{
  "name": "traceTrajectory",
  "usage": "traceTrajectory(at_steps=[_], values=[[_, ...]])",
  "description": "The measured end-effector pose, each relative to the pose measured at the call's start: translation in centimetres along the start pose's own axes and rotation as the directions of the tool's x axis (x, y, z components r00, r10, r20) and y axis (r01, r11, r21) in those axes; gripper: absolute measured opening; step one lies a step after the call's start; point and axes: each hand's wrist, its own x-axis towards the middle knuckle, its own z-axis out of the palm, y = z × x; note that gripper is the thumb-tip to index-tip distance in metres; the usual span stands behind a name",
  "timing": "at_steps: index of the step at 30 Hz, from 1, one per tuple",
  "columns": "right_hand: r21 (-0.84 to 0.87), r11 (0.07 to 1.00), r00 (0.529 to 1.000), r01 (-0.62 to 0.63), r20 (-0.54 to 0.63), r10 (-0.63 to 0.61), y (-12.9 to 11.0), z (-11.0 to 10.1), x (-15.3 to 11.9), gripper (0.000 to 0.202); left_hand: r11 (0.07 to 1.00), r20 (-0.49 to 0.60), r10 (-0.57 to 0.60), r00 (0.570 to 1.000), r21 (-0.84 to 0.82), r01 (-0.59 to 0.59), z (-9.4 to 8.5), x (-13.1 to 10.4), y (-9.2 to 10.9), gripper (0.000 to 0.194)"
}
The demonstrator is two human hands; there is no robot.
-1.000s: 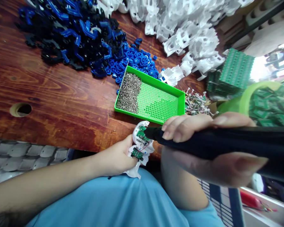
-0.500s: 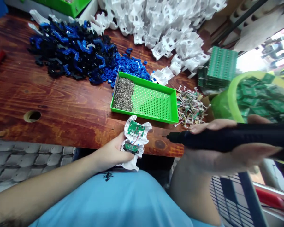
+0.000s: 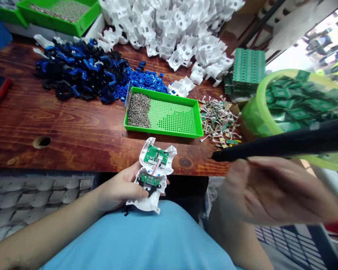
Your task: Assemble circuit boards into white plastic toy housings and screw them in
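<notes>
From here I see the white shell (image 3: pixel 161 171) in my left hand (image 3: pixel 120 190), near the table (image 3: pixel 81 127). Thumb and fingers hold its side. It looks light, hard and a bit slippery. I'd grip the plastic edges; the thin wires (image 3: pixel 156 166) and green boards (image 3: pixel 151 154) could break. I can't tell if the fingers of my right hand (image 3: pixel 281 191) hold the black screwdriver (image 3: pixel 284 141).

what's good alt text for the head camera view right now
A left hand holds a white plastic shell with green circuit boards inside; the blurred right hand is by a long black tool, its grip unclear. Beyond, on a brown wooden table, are a green perforated tray of small silvery metal pieces and a heap of white plastic parts.
</notes>
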Motion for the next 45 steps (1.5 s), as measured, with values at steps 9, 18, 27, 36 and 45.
traceTrajectory(at_steps=[9,18,27,36,45], values=[[-0.081,0.845,0.727,0.528,0.558,-0.4,-3.6,1.7,3.1,0.018,0.861,-0.071,0.141,0.987,0.502,-0.087,0.9,-0.8,-0.3,0.078],[0.037,0.787,0.695,0.616,0.446,-0.565,-4.0,2.7,2.3,0.015,0.75,-0.03,0.252,0.967,0.637,-0.175,1.4,-1.2,-0.9,0.068],[0.013,0.896,0.864,0.445,0.256,-0.433,-3.6,3.2,0.1,0.017,0.639,0.073,0.326,0.942,0.718,-0.277,1.3,-1.0,-0.8,0.069],[0.05,0.958,0.923,0.281,0.259,-0.285,-3.6,3.6,-0.4,0.015,0.522,0.073,0.351,0.934,0.812,-0.26,0.8,-1.2,-1.1,0.06],[0.136,0.976,0.956,0.172,0.218,-0.198,-4.2,3.8,-0.2,0.007,0.488,0.124,0.299,0.946,0.833,-0.263,0.4,-0.9,-1.1,0.053]])
